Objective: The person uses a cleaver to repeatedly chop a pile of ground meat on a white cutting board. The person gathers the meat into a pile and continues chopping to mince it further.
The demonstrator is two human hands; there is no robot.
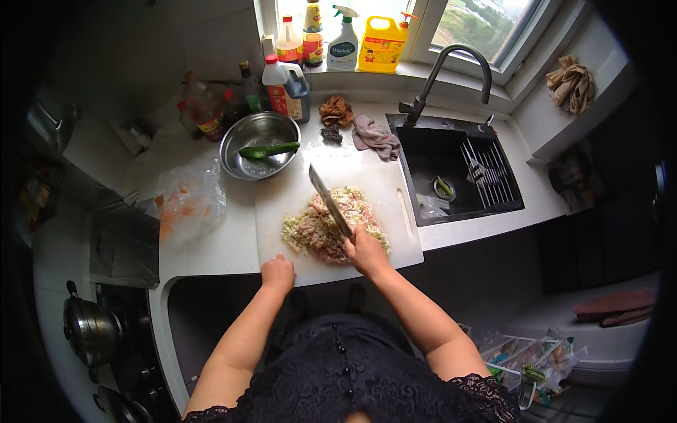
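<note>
While the right hand [365, 251] clamps its fingers around the knife [329, 200], which points to eleven o'clock, the minced meat [310, 233] lies under it, mid-way across the cutting board [277, 201]. The left hand [278, 273], fingers curled together, rests at the board's seven o'clock edge. The sink [431, 159] is at two o'clock.

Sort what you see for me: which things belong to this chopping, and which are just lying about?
Seem in use:
knife, in the right hand
chopped pile
white board, left hand at its near edge

Seem just lying about:
plastic bag
crumpled cloth by the sink
spray bottle and yellow jug on the windowsill

Unclear: steel bowl holding a green vegetable
</note>
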